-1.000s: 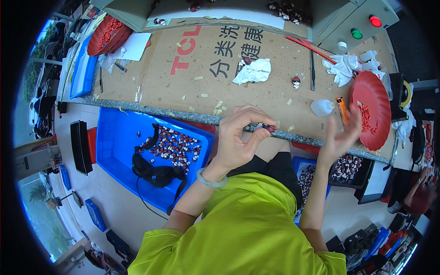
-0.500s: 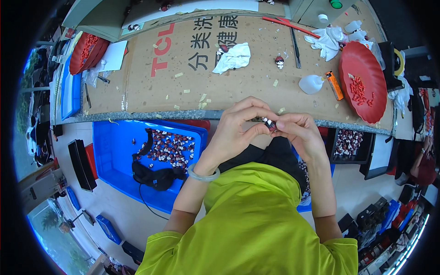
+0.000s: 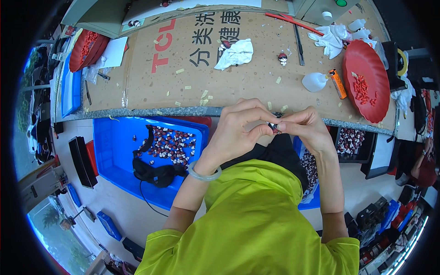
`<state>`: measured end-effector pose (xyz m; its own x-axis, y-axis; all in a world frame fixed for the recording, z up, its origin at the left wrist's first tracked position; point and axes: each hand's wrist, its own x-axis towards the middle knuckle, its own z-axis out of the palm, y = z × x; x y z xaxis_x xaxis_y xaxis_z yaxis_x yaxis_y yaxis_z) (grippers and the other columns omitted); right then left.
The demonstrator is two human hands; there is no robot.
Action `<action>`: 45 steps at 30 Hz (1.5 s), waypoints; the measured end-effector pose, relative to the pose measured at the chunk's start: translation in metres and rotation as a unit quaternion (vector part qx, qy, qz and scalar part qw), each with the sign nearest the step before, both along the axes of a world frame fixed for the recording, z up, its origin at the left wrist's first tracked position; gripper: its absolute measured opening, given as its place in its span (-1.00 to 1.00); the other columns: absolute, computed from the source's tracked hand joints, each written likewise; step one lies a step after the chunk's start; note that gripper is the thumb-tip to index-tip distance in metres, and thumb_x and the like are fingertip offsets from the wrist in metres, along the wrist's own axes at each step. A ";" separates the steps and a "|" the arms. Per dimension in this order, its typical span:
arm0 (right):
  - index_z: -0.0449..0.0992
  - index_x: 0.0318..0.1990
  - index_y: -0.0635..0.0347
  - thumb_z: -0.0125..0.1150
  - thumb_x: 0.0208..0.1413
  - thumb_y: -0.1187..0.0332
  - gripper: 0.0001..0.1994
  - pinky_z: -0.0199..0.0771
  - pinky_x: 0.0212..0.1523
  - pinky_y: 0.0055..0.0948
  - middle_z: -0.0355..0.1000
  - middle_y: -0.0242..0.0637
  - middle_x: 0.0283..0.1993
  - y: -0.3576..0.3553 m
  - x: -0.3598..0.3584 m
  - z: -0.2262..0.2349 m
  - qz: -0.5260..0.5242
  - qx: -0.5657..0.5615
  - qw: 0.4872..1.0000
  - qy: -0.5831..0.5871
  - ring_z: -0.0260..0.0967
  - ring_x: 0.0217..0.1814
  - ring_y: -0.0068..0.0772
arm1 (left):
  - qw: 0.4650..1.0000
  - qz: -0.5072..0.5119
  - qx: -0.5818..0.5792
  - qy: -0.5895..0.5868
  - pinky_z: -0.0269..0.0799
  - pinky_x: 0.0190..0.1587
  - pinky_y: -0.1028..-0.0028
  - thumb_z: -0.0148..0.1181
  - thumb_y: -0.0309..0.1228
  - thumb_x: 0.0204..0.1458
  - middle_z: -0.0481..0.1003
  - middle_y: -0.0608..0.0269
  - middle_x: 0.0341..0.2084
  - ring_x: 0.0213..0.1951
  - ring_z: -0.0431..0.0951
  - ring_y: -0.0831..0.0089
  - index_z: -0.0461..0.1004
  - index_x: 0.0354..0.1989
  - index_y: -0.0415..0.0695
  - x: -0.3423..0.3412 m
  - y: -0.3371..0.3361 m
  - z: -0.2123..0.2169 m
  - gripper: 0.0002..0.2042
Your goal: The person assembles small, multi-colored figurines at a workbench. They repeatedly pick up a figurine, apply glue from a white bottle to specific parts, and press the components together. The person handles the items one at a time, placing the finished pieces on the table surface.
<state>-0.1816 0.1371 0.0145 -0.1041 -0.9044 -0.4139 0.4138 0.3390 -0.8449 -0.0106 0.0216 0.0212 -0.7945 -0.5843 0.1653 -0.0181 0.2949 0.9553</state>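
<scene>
My left hand (image 3: 240,133) and my right hand (image 3: 308,132) meet just off the near edge of the work table, both closed around one small figurine (image 3: 274,128). Fingers hide most of it; only dark red and white bits show. The left thumb and fingers grip it from one side, while the right thumb and forefinger pinch it from the other. Farther in on the table stands a like figurine (image 3: 282,58) with a dark red head and white body. Another figurine's dark red head (image 3: 224,45) rests against a crumpled white cloth (image 3: 236,55).
At right are a white squeeze bottle (image 3: 314,82), an orange tube (image 3: 338,84) and a red dish (image 3: 364,57) with small red pieces. Red bowls (image 3: 97,54) stand far left. Below the edge, a blue bin (image 3: 107,156) holds many figurines and a black item (image 3: 158,177).
Both hands keep hold of the figurine. My right wrist and forearm have swung slightly outward to the right, and the fingers have shifted a little around the figurine.
</scene>
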 end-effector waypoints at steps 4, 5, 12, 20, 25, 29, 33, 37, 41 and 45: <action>0.62 -0.26 0.37 0.31 -0.03 0.52 -0.84 0.50 -0.23 -0.54 0.58 -0.11 -0.35 -0.001 0.001 0.006 0.005 -0.003 1.000 0.008 0.51 -0.34 -0.50 | 1.000 0.006 -0.018 -0.004 0.39 -0.29 0.39 0.34 -0.58 -0.26 0.52 0.25 -0.50 -0.38 0.48 0.27 0.59 -0.41 -0.14 0.002 0.002 0.006 -0.82; 0.62 -0.26 0.38 0.31 -0.03 0.52 -0.84 0.51 -0.23 -0.54 0.58 -0.10 -0.34 -0.001 0.002 0.008 0.006 -0.001 1.000 0.013 0.52 -0.34 -0.50 | 1.000 0.008 -0.023 -0.003 0.38 -0.29 0.38 0.34 -0.59 -0.27 0.51 0.25 -0.51 -0.39 0.47 0.27 0.60 -0.41 -0.14 0.002 0.002 0.007 -0.82; 0.62 -0.26 0.40 0.27 -0.04 0.57 -0.83 0.48 -0.26 -0.59 0.58 -0.13 -0.36 -0.005 0.004 0.013 0.003 0.003 1.000 0.029 0.50 -0.36 -0.55 | 0.997 0.015 -0.074 -0.009 0.35 -0.25 0.47 0.36 -0.63 -0.34 0.58 0.24 -0.48 -0.44 0.52 0.38 0.60 -0.44 -0.17 0.003 0.001 0.012 -0.79; 0.61 -0.25 0.42 0.21 -0.07 0.58 -0.81 0.46 -0.29 -0.62 0.58 -0.16 -0.38 -0.011 0.005 0.016 0.020 0.014 0.999 0.036 0.49 -0.37 -0.59 | 0.995 0.016 -0.097 0.016 0.32 -0.25 0.39 0.32 -0.61 -0.30 0.46 0.24 -0.58 -0.46 0.43 0.27 0.59 -0.46 -0.16 0.004 0.000 0.011 -0.84; 0.59 -0.27 0.48 0.21 -0.06 0.60 -0.83 0.56 -0.22 -0.49 0.55 -0.12 -0.37 -0.012 0.005 0.013 0.029 0.018 0.999 0.041 0.53 -0.33 -0.44 | 0.990 0.015 -0.138 -0.012 0.36 -0.28 0.47 0.37 -0.65 -0.36 0.58 0.25 -0.49 -0.42 0.51 0.36 0.58 -0.48 -0.18 0.006 -0.001 0.011 -0.80; 0.58 -0.26 0.49 0.19 -0.05 0.62 -0.83 0.56 -0.21 -0.48 0.55 -0.12 -0.37 -0.012 0.006 0.010 0.025 0.020 0.999 0.037 0.53 -0.32 -0.44 | 0.988 0.020 -0.151 -0.016 0.35 -0.29 0.47 0.37 -0.64 -0.36 0.57 0.25 -0.50 -0.43 0.49 0.36 0.58 -0.48 -0.18 0.006 0.000 0.009 -0.80; 0.58 -0.26 0.48 0.17 -0.05 0.63 -0.83 0.56 -0.21 -0.50 0.55 -0.13 -0.36 -0.013 0.005 0.009 0.027 0.016 0.999 0.042 0.52 -0.32 -0.48 | 0.987 0.021 -0.158 -0.018 0.35 -0.28 0.47 0.38 -0.63 -0.36 0.57 0.25 -0.51 -0.44 0.50 0.37 0.59 -0.48 -0.18 0.004 -0.001 0.009 -0.81; 0.59 -0.26 0.47 0.17 -0.05 0.63 -0.83 0.54 -0.23 -0.54 0.56 -0.16 -0.35 -0.016 0.004 0.013 0.028 0.007 0.999 0.046 0.50 -0.33 -0.55 | 0.986 0.042 -0.161 0.012 0.34 -0.25 0.48 0.39 -0.61 -0.36 0.59 0.24 -0.51 -0.45 0.54 0.39 0.60 -0.48 -0.19 0.004 -0.001 0.004 -0.81; 0.60 -0.27 0.44 0.19 -0.06 0.63 -0.83 0.51 -0.27 -0.59 0.56 -0.20 -0.36 -0.019 0.003 0.018 0.027 0.007 0.998 0.056 0.48 -0.35 -0.59 | 0.984 0.063 -0.159 0.044 0.34 -0.26 0.47 0.38 -0.59 -0.34 0.58 0.26 -0.53 -0.46 0.54 0.39 0.59 -0.49 -0.17 0.002 -0.001 0.004 -0.83; 0.60 -0.29 0.43 0.21 -0.05 0.61 -0.85 0.50 -0.28 -0.60 0.56 -0.19 -0.37 -0.022 0.003 0.021 0.032 -0.003 0.998 0.049 0.49 -0.36 -0.57 | 0.986 0.068 -0.138 0.069 0.34 -0.26 0.46 0.38 -0.58 -0.32 0.58 0.27 -0.53 -0.46 0.55 0.40 0.60 -0.49 -0.16 0.003 -0.003 0.002 -0.85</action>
